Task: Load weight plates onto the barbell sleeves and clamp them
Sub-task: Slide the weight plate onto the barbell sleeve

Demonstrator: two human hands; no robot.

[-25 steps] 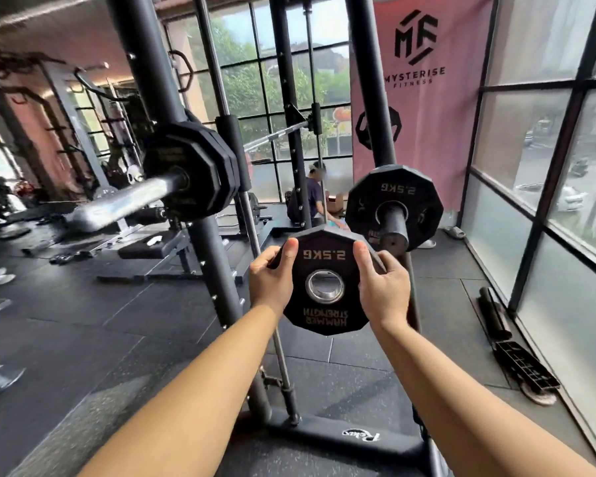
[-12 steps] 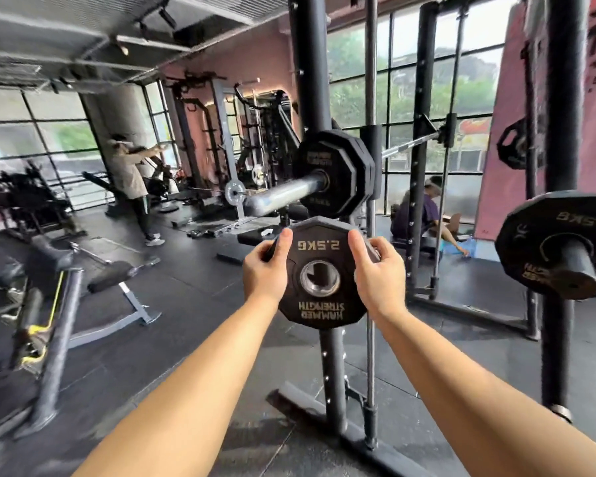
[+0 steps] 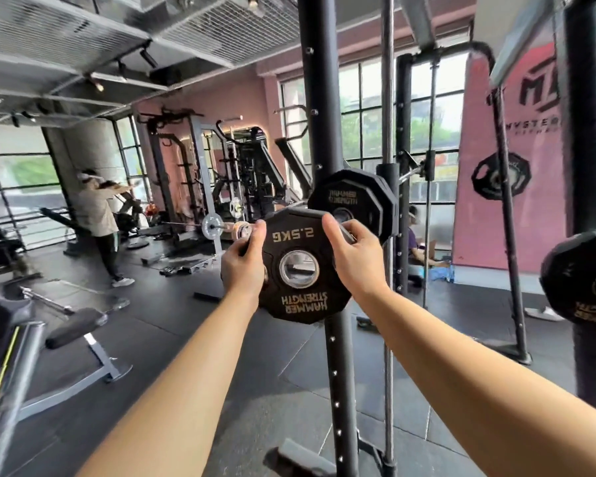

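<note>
2.5KG plate (image 3: 303,304) between left hand (image 3: 243,266), right hand (image 3: 356,259)

Dead ahead, the black perforated steel rack upright (image 3: 338,356) blocks the straight line. The chrome guide rod (image 3: 388,98) stands just right of it, and the big black twelve-sided weight plate (image 3: 355,201) sits across its front, partly covered by the small black 2.5 kg plate (image 3: 300,270) gripped between the left hand (image 3: 243,270) and right hand (image 3: 356,259). Left of the upright it's wide open, with free air over dark rubber floor (image 3: 159,325) out to the grey-framed black padded bench (image 3: 76,327) low down. Right of the upright there's a passable gap beyond the rod, closed off by the thick black post (image 3: 589,166) carrying another black plate (image 3: 578,277).
</note>
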